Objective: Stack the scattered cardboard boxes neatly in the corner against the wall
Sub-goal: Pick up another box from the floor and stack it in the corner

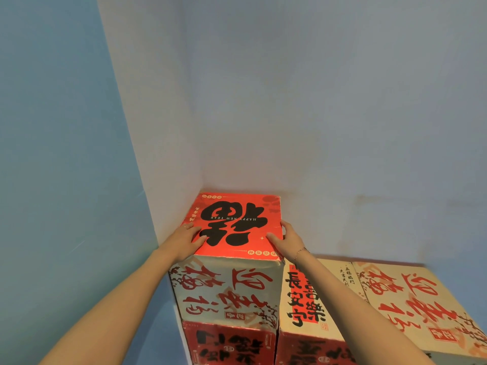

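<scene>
Red box [229, 343] at stack's base, second red box [311, 350] touching beside, floor hidden

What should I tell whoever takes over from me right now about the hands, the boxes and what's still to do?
Left hand: fingers lie flat on the near left corner of the top box, thumb on its red top face.
Right hand: grips the near right corner of the same box.
Top box: sits in the corner against both walls, on a red box.
To its right, a lower row of boxes lies along the back wall.
Done: corner stack is at least two boxes high.
Left: square up the top box and let go. Whether any boxes remain scattered is out of view.
</scene>
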A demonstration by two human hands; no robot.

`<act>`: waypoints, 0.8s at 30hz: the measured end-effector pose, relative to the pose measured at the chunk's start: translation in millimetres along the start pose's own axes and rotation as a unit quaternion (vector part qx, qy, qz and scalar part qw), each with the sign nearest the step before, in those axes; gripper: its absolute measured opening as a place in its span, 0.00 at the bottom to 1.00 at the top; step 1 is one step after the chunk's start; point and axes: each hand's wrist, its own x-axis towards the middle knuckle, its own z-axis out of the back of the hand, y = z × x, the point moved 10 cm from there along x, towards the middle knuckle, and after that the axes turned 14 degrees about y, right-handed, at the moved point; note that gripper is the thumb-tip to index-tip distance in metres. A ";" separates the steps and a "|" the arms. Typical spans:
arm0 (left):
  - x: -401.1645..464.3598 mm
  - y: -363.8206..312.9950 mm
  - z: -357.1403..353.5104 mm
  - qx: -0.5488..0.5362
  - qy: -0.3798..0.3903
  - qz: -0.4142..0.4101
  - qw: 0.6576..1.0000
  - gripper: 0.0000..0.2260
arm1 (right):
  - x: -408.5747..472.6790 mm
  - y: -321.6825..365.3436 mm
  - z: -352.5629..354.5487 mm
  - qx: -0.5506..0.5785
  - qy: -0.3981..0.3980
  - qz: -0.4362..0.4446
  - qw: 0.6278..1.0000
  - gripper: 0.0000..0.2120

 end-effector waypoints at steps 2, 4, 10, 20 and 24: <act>-0.7 -2.4 0.9 0.000 0.000 -0.001 1.000 0.25 | -0.6 -1.8 -0.6 0.011 0.007 0.001 1.000 0.30; -1.6 -6.9 4.1 0.004 -0.003 -0.006 1.000 0.24 | -2.7 -2.8 -0.4 0.017 0.014 0.006 1.000 0.31; -0.6 -28.6 6.6 -0.002 0.003 -0.031 1.000 0.21 | -15.3 -8.6 13.1 -0.034 0.008 0.002 0.999 0.32; 9.9 -168.6 -2.4 0.043 0.011 -0.167 0.985 0.22 | -85.7 -49.2 88.3 -0.150 -0.055 -0.035 0.986 0.27; 13.3 -244.6 -25.9 0.069 0.037 -0.237 0.968 0.22 | -135.7 -83.9 131.0 -0.180 -0.082 -0.076 0.977 0.26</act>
